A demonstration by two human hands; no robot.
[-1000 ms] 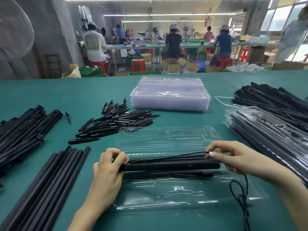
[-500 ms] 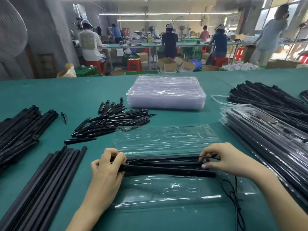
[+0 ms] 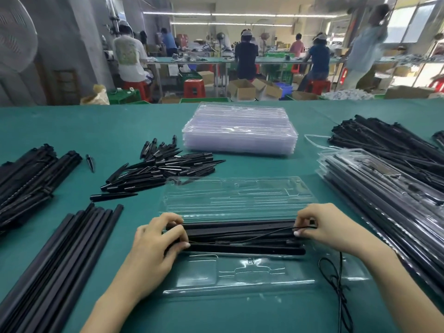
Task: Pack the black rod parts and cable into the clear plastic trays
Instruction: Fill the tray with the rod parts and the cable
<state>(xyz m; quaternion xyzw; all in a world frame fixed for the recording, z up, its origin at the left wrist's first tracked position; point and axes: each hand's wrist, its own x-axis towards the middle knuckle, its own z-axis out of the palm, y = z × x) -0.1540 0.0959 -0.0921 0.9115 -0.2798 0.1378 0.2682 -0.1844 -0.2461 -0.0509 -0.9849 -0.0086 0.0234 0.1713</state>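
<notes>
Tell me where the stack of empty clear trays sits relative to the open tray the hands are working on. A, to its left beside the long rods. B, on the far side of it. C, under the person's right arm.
B: the stack of empty clear trays sits farther up the table, beyond the open tray that both hands work over.

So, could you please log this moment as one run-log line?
left hand: grips rod ends | right hand: pinches cable | rods: in open clear tray

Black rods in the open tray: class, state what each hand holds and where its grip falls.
Left hand pinches the left ends of the black rods and thin cable; right hand pinches their right ends.
</notes>
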